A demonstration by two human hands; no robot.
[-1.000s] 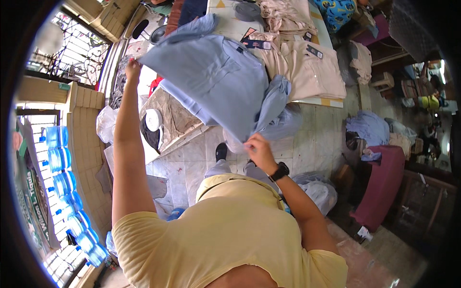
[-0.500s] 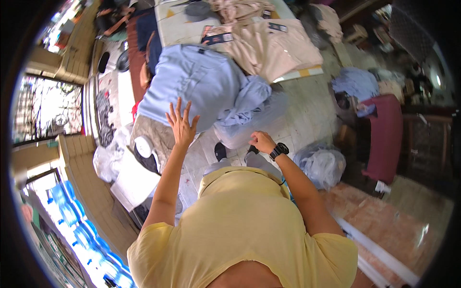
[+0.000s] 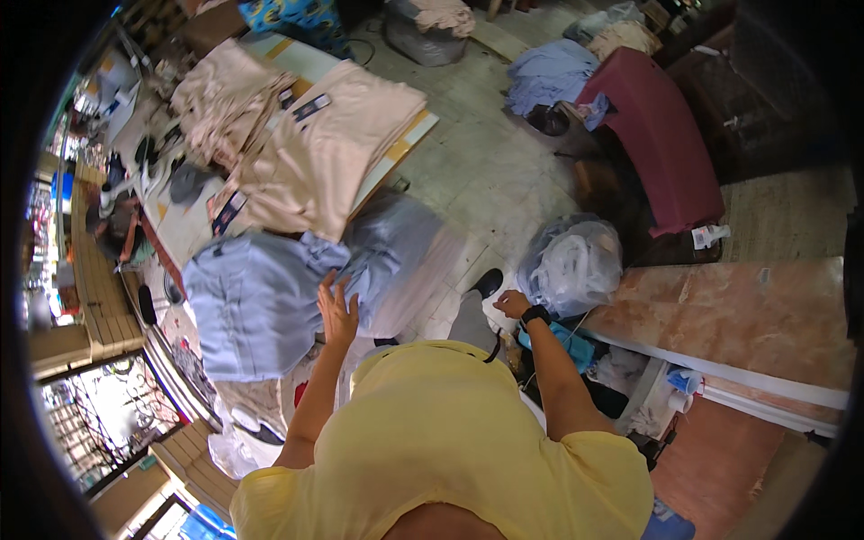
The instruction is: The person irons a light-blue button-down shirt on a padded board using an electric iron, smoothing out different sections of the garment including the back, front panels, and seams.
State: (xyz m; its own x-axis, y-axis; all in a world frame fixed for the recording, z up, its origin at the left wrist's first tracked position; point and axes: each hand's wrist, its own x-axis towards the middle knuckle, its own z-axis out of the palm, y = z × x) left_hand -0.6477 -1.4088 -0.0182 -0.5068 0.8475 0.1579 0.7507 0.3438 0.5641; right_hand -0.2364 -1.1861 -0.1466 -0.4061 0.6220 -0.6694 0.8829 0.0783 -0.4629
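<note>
No readable text, dark tag (image 3: pixel 311 108) on beige garments (image 3: pixel 337 157), marks illegible

A light blue garment of soft woven fabric (image 3: pixel 247 310) lies spread out, not folded into a neat square, at the near end of the white table with yellow-marked edges (image 3: pixel 396 155). Shallow creases cross its broad body; its right-hand side is bunched.

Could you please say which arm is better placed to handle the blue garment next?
Probably the left: the left grip is close to the blue garment, while the right grip is farther off, near the plastic bag.
</note>
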